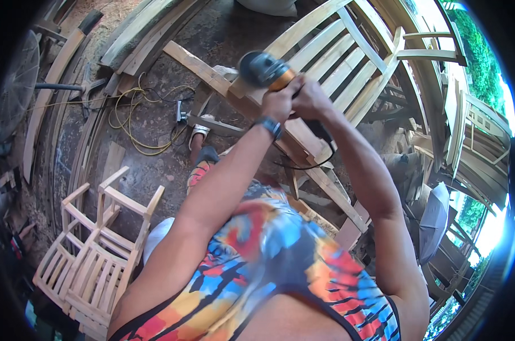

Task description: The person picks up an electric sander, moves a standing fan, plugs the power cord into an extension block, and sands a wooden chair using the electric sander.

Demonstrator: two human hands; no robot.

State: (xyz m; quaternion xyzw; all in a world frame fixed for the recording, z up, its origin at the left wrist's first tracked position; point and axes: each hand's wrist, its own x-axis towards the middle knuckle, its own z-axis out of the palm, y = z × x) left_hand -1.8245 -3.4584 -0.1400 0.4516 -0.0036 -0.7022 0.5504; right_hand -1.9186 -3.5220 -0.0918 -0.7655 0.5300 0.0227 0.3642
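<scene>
My left hand [278,102], with a dark watch at its wrist, grips the orange body of an angle grinder [279,76]. Close beside it, my right hand [312,99] is closed around the rear of the same tool. The grinder's round disc [251,68] is blurred and points up and left. Just right of the disc lies a slatted wooden chair back [325,64]; whether the disc touches it, I cannot tell. A long wooden beam [198,68] passes under the work. From below my hands a black cord [325,160] loops down.
Slatted wooden chairs [98,264] stand at lower left. A yellow cord [132,138] coils on the floor near my shoe [199,130]. A pedestal fan [17,85] and stacked boards [134,38] line the left side. A folded umbrella [434,223] and chair parts crowd the right.
</scene>
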